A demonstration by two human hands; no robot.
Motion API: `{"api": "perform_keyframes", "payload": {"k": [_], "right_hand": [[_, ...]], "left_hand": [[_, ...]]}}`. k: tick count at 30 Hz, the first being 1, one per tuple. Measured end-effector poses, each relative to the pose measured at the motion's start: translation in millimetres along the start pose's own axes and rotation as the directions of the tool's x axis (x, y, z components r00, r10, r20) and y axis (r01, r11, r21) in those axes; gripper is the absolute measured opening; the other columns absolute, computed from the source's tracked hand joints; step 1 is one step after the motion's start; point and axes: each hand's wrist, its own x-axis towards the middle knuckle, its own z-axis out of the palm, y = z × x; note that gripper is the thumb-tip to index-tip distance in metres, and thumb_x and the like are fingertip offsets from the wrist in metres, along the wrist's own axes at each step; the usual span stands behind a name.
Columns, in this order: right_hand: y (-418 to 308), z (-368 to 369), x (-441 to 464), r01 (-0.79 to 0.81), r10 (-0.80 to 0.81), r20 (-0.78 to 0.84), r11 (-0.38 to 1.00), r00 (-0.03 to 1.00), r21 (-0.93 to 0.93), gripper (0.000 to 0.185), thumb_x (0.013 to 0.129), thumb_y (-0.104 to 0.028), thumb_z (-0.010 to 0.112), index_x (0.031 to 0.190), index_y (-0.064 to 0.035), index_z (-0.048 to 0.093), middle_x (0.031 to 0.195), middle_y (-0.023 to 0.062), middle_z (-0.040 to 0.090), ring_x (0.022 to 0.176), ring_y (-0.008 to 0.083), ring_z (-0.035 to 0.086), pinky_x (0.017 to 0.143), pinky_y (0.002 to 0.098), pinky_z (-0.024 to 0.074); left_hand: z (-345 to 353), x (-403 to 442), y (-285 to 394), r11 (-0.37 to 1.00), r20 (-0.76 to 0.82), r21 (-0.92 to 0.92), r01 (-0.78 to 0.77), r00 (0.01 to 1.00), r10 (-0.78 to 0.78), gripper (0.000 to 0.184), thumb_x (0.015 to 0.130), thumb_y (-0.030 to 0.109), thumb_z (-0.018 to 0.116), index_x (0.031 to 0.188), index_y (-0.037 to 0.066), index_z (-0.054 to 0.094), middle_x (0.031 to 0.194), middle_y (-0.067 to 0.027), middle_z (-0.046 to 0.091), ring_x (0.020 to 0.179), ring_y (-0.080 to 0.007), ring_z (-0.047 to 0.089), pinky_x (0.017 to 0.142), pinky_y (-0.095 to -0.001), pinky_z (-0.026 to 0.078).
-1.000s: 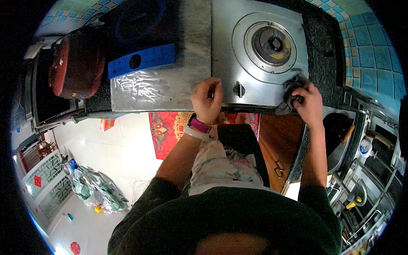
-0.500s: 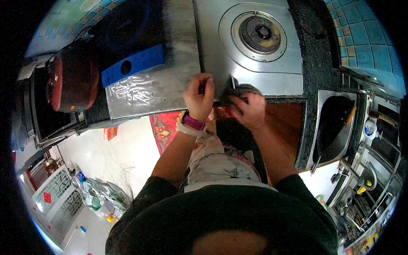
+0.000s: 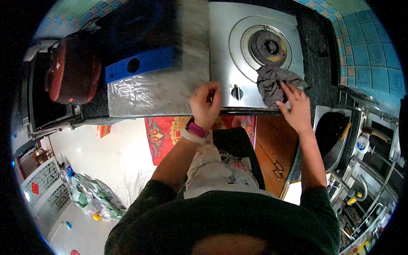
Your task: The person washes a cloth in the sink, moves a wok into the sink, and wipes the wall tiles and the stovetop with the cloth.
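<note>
My right hand (image 3: 294, 105) presses a crumpled dark grey cloth (image 3: 274, 87) against the steel gas stove (image 3: 221, 46), with its fingertips on the fabric. The cloth touches the lower edge of the ring around the burner (image 3: 270, 47). A black control knob (image 3: 237, 92) shows on the stove to the left of the cloth. My left hand (image 3: 206, 104) is curled closed above the stove's left front part, near the seam with the grey metal sheet (image 3: 144, 97). I see nothing in its fingers. A watch with a purple strap (image 3: 197, 126) and a pale bangle (image 3: 192, 137) are on that wrist.
A blue strip with a round hole (image 3: 148, 63) lies on the metal sheet. Further left stands a dark red appliance (image 3: 74, 72). To the right are a black cleaver-like blade (image 3: 331, 131) on a tray and a dish rack (image 3: 374, 182). A red patterned mat (image 3: 157, 136) covers floor below.
My right hand has moved right with the cloth, from the knob area to below the burner, uncovering the knob. My left hand stays curled, slightly further right in view. The whole view has shifted.
</note>
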Motion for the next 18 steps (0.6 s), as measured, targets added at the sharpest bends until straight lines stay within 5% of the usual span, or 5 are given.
{"api": "perform_keyframes", "payload": {"k": [2, 4, 8, 10, 18], "right_hand": [[5, 30, 12, 0.09, -0.09, 0.029, 0.996, 0.995, 0.005, 0.049, 0.09, -0.032, 0.065, 0.133, -0.0089, 0.059, 0.122, 0.0171, 0.064, 0.116, 0.0364, 0.056, 0.102, 0.0459, 0.0415], [0, 44, 29, 0.1, -0.129, 0.109, 0.966, 0.986, 0.239, 0.043, 0.087, -0.023, 0.07, 0.124, -0.0034, 0.061, 0.122, 0.0175, 0.063, 0.111, 0.0389, 0.057, 0.098, 0.0464, 0.0427], [-33, 44, 76, 0.274, -0.288, 0.158, 0.956, 0.945, 0.105, 0.029, 0.081, -0.019, 0.073, 0.105, -0.0043, 0.067, 0.103, 0.0118, 0.067, 0.103, 0.0319, 0.059, 0.097, 0.0445, 0.0416], [-52, 53, 104, 0.346, -0.35, 0.034, 0.935, 0.936, 0.079, 0.023, 0.079, -0.019, 0.073, 0.097, -0.0065, 0.066, 0.096, 0.0077, 0.066, 0.101, 0.0274, 0.059, 0.099, 0.0447, 0.0381], [-74, 74, 239, 0.118, -0.114, 0.067, 0.991, 0.991, -0.062, 0.028, 0.087, -0.025, 0.068, 0.109, -0.0084, 0.065, 0.104, 0.0131, 0.07, 0.106, 0.0333, 0.06, 0.094, 0.0464, 0.0412]], "left_hand": [[-1, 3, 5, 0.999, -0.015, 0.021, -0.031, 0.999, 0.031, 0.008, 0.086, 0.005, 0.068, 0.095, 0.003, 0.068, 0.076, -0.0112, 0.066, 0.065, -0.0192, 0.064, 0.06, -0.0303, 0.05], [-1, 4, 9, 1.0, -0.012, 0.003, -0.021, 1.0, 0.021, 0.009, 0.086, 0.005, 0.068, 0.095, 0.003, 0.068, 0.077, -0.012, 0.066, 0.065, -0.0221, 0.064, 0.06, -0.0325, 0.05], [1, 2, 4, 1.0, -0.009, -0.006, -0.008, 1.0, 0.008, 0.011, 0.084, 0.003, 0.068, 0.094, 0.003, 0.068, 0.079, -0.0128, 0.067, 0.066, -0.0264, 0.064, 0.061, -0.035, 0.05], [-1, 4, 4, 0.997, 0.028, 0.076, -0.023, 0.999, 0.021, 0.012, 0.082, 0.003, 0.069, 0.094, 0.004, 0.067, 0.082, -0.0128, 0.068, 0.069, -0.0297, 0.064, 0.063, -0.0366, 0.05], [1, 4, 5, 0.998, -0.027, 0.063, -0.023, 0.999, 0.025, 0.014, 0.081, 0.002, 0.069, 0.094, 0.004, 0.066, 0.082, -0.0114, 0.068, 0.069, -0.0286, 0.064, 0.064, -0.0362, 0.05]]}}
